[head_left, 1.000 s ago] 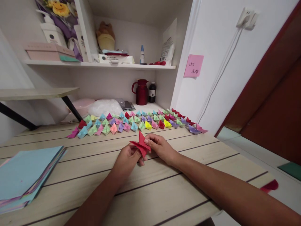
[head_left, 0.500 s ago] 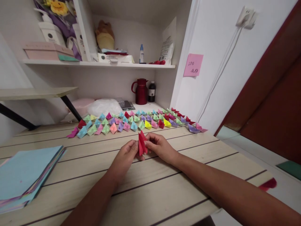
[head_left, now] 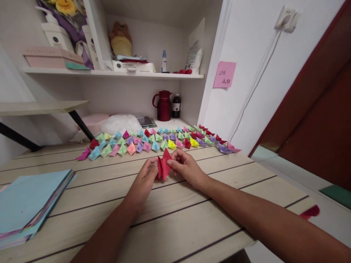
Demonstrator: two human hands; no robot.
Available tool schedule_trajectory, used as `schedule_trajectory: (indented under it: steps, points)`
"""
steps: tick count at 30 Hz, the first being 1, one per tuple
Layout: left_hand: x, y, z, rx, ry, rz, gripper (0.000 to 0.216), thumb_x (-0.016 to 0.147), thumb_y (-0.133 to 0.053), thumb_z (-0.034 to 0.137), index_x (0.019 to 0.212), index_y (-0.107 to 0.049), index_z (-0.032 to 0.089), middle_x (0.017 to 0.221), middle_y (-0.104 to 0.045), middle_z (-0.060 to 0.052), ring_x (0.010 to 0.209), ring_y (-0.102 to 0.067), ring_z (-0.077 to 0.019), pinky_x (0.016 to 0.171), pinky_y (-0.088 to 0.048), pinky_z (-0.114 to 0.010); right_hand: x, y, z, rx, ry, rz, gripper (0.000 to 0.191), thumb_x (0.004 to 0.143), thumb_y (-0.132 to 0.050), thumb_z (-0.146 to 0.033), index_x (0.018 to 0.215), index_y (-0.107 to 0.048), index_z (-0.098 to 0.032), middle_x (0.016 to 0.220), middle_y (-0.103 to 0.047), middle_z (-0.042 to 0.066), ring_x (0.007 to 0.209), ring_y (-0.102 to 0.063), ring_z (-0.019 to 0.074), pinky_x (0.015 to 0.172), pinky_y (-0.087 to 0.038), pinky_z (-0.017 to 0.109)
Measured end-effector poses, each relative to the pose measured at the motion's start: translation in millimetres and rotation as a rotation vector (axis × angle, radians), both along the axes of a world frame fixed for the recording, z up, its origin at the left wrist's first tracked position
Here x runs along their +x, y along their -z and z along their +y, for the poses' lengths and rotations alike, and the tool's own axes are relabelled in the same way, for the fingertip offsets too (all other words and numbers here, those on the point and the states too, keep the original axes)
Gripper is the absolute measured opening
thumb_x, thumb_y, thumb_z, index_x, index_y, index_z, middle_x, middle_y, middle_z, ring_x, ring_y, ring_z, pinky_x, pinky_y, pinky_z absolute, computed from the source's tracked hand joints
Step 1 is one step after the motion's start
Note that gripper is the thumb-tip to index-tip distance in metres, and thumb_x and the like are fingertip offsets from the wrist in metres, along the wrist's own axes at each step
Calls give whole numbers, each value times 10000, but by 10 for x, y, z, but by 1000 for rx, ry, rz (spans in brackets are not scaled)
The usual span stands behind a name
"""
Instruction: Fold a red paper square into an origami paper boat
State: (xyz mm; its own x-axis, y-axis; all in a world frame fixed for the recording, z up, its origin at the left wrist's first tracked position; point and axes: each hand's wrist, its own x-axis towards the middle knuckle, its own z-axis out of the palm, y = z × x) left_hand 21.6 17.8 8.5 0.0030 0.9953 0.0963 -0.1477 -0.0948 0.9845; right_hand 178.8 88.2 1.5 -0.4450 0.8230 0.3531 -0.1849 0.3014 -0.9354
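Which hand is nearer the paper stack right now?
Left. The left hand is right of the paper stack; the right hand lies farther right, past the red fold.

cannot read the scribble on the pink note (head_left: pixel 224 74). see only part of the paper stack (head_left: pixel 27 204), cut by the left edge. lose the sides of the red folded paper (head_left: pixel 163 167) under the pinching left hand (head_left: pixel 144 179) and right hand (head_left: pixel 188 168).

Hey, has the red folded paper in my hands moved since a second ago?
Yes, slightly. The red folded paper has shifted toward the row of paper boats at the back of the table, its tip now closer to them, and it looks narrower.
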Motion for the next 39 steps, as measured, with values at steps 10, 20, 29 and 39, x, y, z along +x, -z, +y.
schedule_trajectory:
  steps: [10, 20, 29, 39]
  points:
    - [12, -3, 49, 42, -139, 27, 416, 741, -735, 402, 1048, -539, 201, 999, -682, -38, 771, -650, -139, 788, -508, -305, 5, 12, 26, -25, 71, 15, 286, 788, -697, -399, 774, -492, -202, 591, -475, -75, 437, -456, 75, 425, -347, 202]
    - [-6, 25, 38, 319, -319, 587, 114, 725, -690, 230, 838, -679, 243, 654, -593, 40, 597, -521, -137, 612, -392, -245, -15, -3, -14, -237, -132, 44, 322, 741, -745, -439, 757, -606, -150, 618, -636, -17, 423, -499, 66, 443, -413, 194]
    - [-66, 25, 45, 669, -347, 1156, 245, 906, -501, 243, 1048, -701, 244, 865, -676, -50, 755, -604, -191, 693, -408, -287, -1, -34, -8, -419, -176, 155, 271, 789, -720, -403, 820, -657, -141, 630, -660, -5, 429, -533, 71, 481, -461, 200]
    - [-48, -31, -17, 788, -411, 1564, 243, 896, -481, 151, 966, -706, 214, 786, -625, -56, 651, -526, -196, 631, -378, -337, 31, -23, -39, -363, -268, 99, 494, 663, -834, -241, 1090, -591, -192, 756, -654, -23, 570, -596, 91, 595, -510, 230]
